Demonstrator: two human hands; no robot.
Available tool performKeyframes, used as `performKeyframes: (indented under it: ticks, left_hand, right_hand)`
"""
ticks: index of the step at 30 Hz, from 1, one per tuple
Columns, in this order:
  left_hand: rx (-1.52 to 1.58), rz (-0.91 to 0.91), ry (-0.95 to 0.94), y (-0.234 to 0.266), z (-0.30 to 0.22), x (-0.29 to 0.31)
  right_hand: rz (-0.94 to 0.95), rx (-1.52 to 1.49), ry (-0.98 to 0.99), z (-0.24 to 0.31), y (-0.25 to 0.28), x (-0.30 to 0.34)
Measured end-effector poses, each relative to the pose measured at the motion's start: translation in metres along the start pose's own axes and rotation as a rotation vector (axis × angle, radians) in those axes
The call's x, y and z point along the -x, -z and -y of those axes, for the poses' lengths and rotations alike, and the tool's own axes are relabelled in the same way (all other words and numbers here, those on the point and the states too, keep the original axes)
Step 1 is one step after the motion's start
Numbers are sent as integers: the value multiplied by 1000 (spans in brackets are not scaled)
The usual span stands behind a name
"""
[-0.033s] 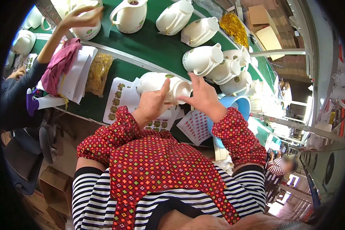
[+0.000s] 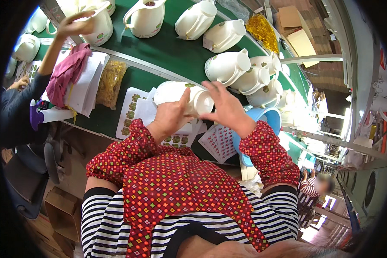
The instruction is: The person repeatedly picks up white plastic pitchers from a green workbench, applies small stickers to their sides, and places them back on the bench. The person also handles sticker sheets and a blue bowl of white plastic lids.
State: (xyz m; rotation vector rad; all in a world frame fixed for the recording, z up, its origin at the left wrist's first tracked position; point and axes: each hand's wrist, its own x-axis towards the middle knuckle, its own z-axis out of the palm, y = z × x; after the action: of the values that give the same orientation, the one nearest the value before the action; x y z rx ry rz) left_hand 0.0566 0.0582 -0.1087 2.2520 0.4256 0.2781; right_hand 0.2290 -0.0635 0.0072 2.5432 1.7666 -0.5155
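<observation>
A white thermos jug [image 2: 168, 93] lies on its side at the front of the green table. Its round end rim faces right. My left hand [image 2: 171, 119] is wrapped round the jug from the near side, thumb up. At the rim, my right hand [image 2: 228, 105] has its fingers apart and holds nothing; whether it touches the rim I cannot tell. Under the jug and to its left lie sheets of green plant stickers [image 2: 129, 112]. Sheets of small red stickers [image 2: 221, 139] lie below my right hand.
Several white jugs [image 2: 228, 65] stand or lie beyond and to the right. A blue basin [image 2: 271, 118] is beside my right forearm. At left are a pink cloth [image 2: 71, 71], a spray bottle [image 2: 51, 114] and a co-worker's hand [image 2: 75, 26] at a jug.
My right hand has shifted slightly left across the jug's rim, fingers tilting leftward. The co-worker's raised hand has moved down and left. The jug and my left hand have hardly moved.
</observation>
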Motion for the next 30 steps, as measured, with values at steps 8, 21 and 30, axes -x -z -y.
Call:
performKeyframes:
  ticks: [8,21,30]
  left_hand:
    - [-9,-11,52,1,-9,-14]
    - [101,33,116,0,-3,-16]
    - [83,-156,282,-23,-26,-5]
  right_hand:
    - [-119,112,185,-26,-37,-10]
    - [-305,42,256,-19,-56,-18]
    - [-296,-78,-121,4,-66,-25]
